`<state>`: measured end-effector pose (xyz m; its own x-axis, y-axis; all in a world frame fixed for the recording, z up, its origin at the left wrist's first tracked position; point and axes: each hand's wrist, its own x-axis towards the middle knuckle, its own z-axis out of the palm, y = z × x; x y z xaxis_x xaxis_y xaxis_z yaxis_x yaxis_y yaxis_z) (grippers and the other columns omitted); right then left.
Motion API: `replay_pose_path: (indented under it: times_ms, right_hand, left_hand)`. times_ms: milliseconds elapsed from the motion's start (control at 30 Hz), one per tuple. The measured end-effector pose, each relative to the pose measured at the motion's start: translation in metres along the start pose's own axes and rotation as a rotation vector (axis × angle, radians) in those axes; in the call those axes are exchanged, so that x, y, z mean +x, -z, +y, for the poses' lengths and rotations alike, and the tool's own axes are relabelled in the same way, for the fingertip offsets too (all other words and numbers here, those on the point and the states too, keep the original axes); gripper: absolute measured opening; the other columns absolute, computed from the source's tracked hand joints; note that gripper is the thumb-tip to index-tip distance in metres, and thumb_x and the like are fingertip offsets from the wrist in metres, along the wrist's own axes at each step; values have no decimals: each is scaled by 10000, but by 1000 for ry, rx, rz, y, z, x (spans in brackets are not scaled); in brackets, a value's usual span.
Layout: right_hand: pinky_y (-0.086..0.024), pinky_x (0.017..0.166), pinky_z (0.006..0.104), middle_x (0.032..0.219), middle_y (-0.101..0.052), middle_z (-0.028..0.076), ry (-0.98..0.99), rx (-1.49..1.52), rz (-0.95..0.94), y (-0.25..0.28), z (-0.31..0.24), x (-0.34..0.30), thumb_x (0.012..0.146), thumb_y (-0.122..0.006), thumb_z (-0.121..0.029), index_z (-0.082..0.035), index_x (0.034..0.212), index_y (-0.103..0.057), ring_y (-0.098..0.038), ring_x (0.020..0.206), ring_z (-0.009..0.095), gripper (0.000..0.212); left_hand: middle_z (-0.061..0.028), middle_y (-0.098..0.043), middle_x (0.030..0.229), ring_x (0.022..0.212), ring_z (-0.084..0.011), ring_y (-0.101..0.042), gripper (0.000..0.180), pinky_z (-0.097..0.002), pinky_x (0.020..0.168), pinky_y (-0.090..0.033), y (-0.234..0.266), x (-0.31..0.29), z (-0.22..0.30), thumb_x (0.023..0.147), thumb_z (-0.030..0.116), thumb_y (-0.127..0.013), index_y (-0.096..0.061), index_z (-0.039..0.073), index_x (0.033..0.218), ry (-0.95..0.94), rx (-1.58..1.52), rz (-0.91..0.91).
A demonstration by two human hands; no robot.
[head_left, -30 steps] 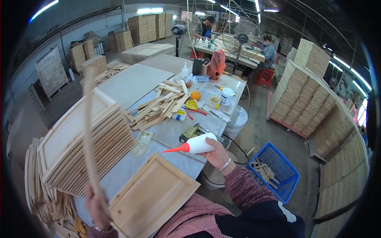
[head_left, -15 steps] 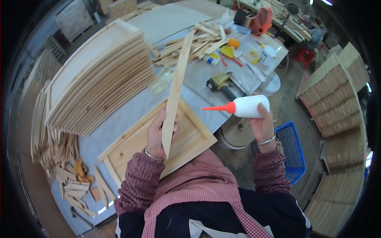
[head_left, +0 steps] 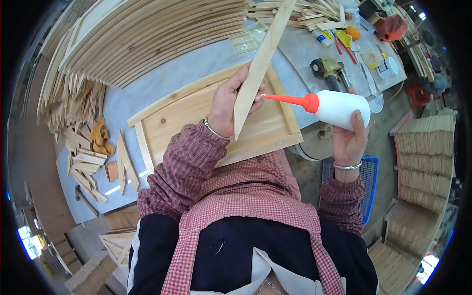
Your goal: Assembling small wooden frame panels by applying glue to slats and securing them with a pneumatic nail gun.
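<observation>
My left hand [head_left: 227, 101] is closed round a long pale wooden strip [head_left: 261, 64] with a slanted lower end, held tilted above the table. In my right hand [head_left: 351, 140] is a white squeeze bottle [head_left: 341, 109] with a long red nozzle, lying nearly level. The nozzle's tip points left, close to the strip's edge and my left fingertips; whether it touches, I cannot tell. Beneath my left hand a framed wooden panel [head_left: 184, 118] rests on the table at its front edge, partly covered by my arm and the strip.
A tall stack of framed panels [head_left: 162, 39] stands at the back left. Loose wood pieces [head_left: 88, 164] and a hammer [head_left: 86, 199] lie at left. A yellow-green power tool [head_left: 328, 68] lies at right. A blue plastic basket [head_left: 369, 187] sits beside my right arm.
The view has shifted, so the table things appear farther up and right. The nozzle tip has come closer to the strip. Both hands keep their hold.
</observation>
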<state>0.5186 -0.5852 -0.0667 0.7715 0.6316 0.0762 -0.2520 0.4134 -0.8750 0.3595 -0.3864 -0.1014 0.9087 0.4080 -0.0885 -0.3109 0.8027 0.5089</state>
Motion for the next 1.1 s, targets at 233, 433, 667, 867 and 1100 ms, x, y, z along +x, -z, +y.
replay_pose_path:
  times_ms: [233, 433, 667, 867, 1100]
  right_hand:
    - [-465, 927, 409, 1223, -489, 128, 15, -57, -34, -16, 7, -14, 819, -653, -192, 25, 1313, -365, -520, 1114, 236, 612]
    - [-457, 935, 415, 1255, -472, 125, -12, -75, -71, -16, 11, -18, 832, -632, -191, 14, 1330, -351, -507, 1134, 231, 607]
    - [-450, 934, 417, 1224, -486, 120, 24, -93, -41, -15, 13, -18, 809, -666, -191, 22, 1322, -359, -512, 1116, 239, 635]
    - [-447, 935, 424, 1213, -488, 124, 69, -133, -38, -16, 11, -12, 803, -679, -184, 17, 1311, -370, -513, 1107, 245, 627]
    - [-451, 909, 376, 1111, -517, 102, 159, -114, 6, -26, 1, 7, 767, -732, -173, 18, 1262, -404, -533, 1047, 220, 623]
  left_hand:
    - [-77, -502, 822, 583, -126, -414, 331, -218, 444, -338, -15, 1, 4, 994, 226, -287, -445, 56, 1229, -55, -3, 98]
    - [-49, -541, 756, 593, -119, -484, 362, -231, 480, -385, -10, 4, 6, 981, 272, -374, -436, 85, 1286, -117, -15, 53]
    - [-42, -539, 754, 596, -117, -484, 356, -235, 487, -389, -11, 5, 8, 974, 279, -399, -455, 88, 1269, -107, -55, 59]
    - [-76, -504, 831, 619, -133, -423, 345, -223, 466, -364, -28, 0, 8, 972, 153, -296, -434, 26, 1261, -126, -48, 108]
    - [-26, -520, 756, 568, -116, -453, 357, -237, 476, -384, -27, -4, 5, 979, 261, -365, -440, 100, 1288, -113, 3, -64]
